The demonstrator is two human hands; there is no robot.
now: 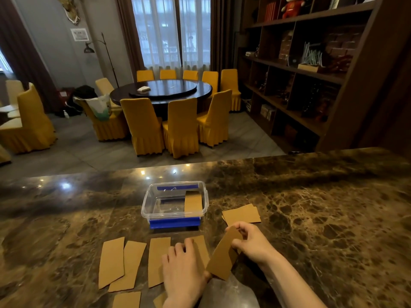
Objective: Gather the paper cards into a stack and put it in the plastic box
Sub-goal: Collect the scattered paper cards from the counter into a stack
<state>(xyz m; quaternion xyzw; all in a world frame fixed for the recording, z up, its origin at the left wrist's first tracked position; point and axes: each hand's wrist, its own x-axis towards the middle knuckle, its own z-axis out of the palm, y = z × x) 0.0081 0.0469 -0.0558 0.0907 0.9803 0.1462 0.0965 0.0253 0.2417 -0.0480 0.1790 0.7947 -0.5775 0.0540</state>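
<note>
Several brown paper cards (124, 263) lie flat in a row on the marble counter near me. My right hand (251, 241) pinches one raised card (223, 256), tilted off the counter. My left hand (184, 270) rests palm down on another flat card (201, 250), its thumb touching the raised card's lower edge. A clear plastic box (153, 203) with blue clips stands just beyond, and one card (193, 203) leans inside it at the right. A small stack of cards (242, 214) lies to the right of the box.
The marble counter (322, 207) runs wide to both sides. Two more cards (126, 300) lie at the near edge. Beyond the counter are a round dining table with yellow chairs (162, 90) and a dark bookshelf (311, 63) on the right.
</note>
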